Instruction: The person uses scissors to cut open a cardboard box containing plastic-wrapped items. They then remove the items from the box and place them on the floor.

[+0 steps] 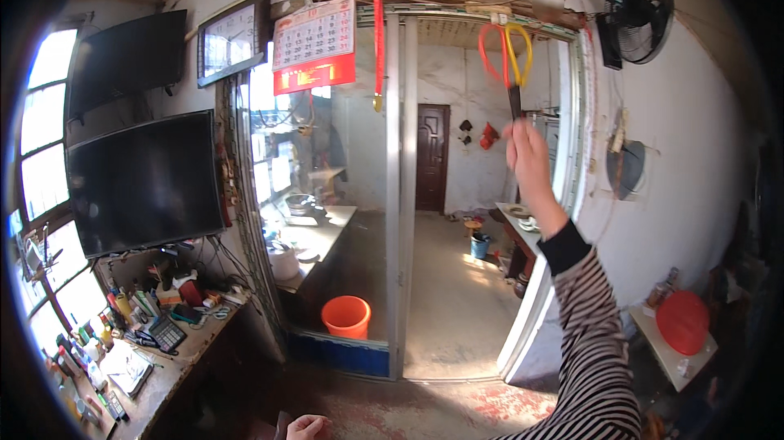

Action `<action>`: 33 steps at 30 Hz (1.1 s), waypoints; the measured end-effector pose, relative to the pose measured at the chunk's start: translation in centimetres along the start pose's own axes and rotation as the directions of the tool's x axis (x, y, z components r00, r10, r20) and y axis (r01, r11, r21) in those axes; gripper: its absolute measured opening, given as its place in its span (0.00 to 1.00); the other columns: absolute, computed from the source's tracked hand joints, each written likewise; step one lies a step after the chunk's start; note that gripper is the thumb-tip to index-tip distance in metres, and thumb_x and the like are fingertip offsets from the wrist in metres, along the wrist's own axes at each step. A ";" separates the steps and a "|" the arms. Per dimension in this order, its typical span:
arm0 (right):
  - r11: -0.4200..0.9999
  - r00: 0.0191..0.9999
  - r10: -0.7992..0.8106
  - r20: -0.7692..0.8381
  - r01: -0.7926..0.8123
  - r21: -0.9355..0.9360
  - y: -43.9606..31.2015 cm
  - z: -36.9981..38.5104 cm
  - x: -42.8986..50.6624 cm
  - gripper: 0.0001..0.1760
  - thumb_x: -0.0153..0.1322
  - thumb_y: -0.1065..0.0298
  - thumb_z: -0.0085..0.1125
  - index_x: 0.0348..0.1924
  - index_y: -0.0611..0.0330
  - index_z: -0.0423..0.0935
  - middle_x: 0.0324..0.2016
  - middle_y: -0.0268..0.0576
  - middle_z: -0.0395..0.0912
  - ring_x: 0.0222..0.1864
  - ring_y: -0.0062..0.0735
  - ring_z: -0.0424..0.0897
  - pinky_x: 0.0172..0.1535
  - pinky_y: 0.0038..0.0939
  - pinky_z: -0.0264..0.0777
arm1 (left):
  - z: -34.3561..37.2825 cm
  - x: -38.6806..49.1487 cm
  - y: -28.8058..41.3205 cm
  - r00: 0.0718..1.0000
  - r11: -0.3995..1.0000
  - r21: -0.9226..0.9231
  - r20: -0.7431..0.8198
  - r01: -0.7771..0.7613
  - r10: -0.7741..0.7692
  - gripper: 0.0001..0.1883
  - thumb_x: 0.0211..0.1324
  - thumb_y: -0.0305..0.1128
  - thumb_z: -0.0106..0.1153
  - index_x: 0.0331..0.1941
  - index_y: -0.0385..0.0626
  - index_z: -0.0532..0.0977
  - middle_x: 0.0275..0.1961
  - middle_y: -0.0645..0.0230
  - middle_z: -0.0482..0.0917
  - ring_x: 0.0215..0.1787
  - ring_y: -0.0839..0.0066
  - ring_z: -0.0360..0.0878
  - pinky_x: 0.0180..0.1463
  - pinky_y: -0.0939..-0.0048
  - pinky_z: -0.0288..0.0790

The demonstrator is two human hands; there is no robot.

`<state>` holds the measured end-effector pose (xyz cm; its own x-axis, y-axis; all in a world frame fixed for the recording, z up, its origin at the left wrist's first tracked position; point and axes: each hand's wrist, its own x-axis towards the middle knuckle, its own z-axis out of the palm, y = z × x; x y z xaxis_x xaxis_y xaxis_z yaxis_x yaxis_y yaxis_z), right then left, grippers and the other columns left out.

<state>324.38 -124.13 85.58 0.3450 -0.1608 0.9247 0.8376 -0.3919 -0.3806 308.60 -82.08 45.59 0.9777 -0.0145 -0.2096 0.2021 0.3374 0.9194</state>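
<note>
My right hand (pixel 530 155) is raised in front of the upper door frame and closed around the dark lower part of a scissors-like tool (pixel 515 97). The tool's long loop handles, one red and one yellow, point upward and reach a small white fitting (pixel 500 19) on the frame's top edge; whether they touch it I cannot tell. At the bottom edge, my left hand (pixel 307 427) shows only in part, with curled fingers; whether it holds anything is unclear. A red strap (pixel 378 48) with a metal end hangs from the frame, beside a wall calendar (pixel 315 42).
A glass sliding door (pixel 401 195) stands partly open to another room with an orange bucket (pixel 346 316). On the left, a cluttered desk (pixel 184 369) lies below a flat screen (pixel 144 183). At right are a wall fan (pixel 637 5) and a small table (pixel 667 360) with a red balloon (pixel 683 322).
</note>
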 end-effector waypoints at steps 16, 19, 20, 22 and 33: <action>0.833 0.978 -0.210 -0.016 0.170 -0.526 19.0 19.0 42.1 0.24 0.73 0.53 0.40 0.39 0.66 0.78 0.43 0.61 0.75 0.48 0.58 0.74 0.51 0.47 0.67 | 4.9 22.2 0.3 0.926 0.988 -0.068 -0.362 -0.138 0.104 0.06 0.60 0.31 0.50 0.36 0.44 0.76 0.34 0.68 0.79 0.32 0.79 0.76 0.36 0.75 0.72; 0.877 0.988 -0.155 0.013 0.143 -0.459 20.3 21.9 46.0 0.24 0.73 0.54 0.41 0.43 0.66 0.77 0.47 0.61 0.74 0.51 0.57 0.72 0.52 0.46 0.66 | 5.5 24.6 0.9 0.889 0.976 -0.040 -0.423 -0.213 0.176 0.06 0.60 0.30 0.51 0.36 0.44 0.76 0.34 0.68 0.80 0.31 0.79 0.76 0.34 0.76 0.72; 0.886 0.984 -0.170 -0.051 0.130 -0.445 20.7 23.1 46.5 0.24 0.73 0.54 0.41 0.47 0.64 0.75 0.50 0.59 0.73 0.53 0.55 0.71 0.55 0.44 0.66 | 5.5 25.5 0.8 0.879 0.977 -0.061 -0.450 -0.204 0.156 0.06 0.59 0.30 0.51 0.36 0.44 0.76 0.34 0.68 0.80 0.30 0.79 0.76 0.34 0.76 0.73; 0.872 0.965 -0.221 -0.143 0.130 -0.473 21.0 24.6 47.0 0.24 0.73 0.53 0.40 0.42 0.65 0.78 0.45 0.59 0.75 0.50 0.55 0.73 0.52 0.46 0.66 | 5.3 26.7 0.5 0.858 0.976 -0.110 -0.501 -0.188 0.109 0.06 0.59 0.29 0.51 0.36 0.43 0.76 0.33 0.67 0.80 0.28 0.79 0.77 0.32 0.76 0.73; 0.906 0.993 0.003 -0.116 -0.052 -0.421 20.6 28.1 47.0 0.20 0.68 0.63 0.43 0.49 0.61 0.75 0.52 0.53 0.73 0.55 0.52 0.72 0.55 0.42 0.67 | 3.8 29.4 -1.3 0.775 0.942 -0.187 -0.623 -0.279 0.106 0.05 0.58 0.28 0.53 0.36 0.44 0.77 0.31 0.66 0.81 0.25 0.77 0.77 0.29 0.76 0.73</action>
<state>369.73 -114.32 121.18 0.2960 -0.2663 0.9173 0.5621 -0.7279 -0.3927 337.31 -86.51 39.51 0.7430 0.6112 -0.2728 -0.0927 0.4977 0.8624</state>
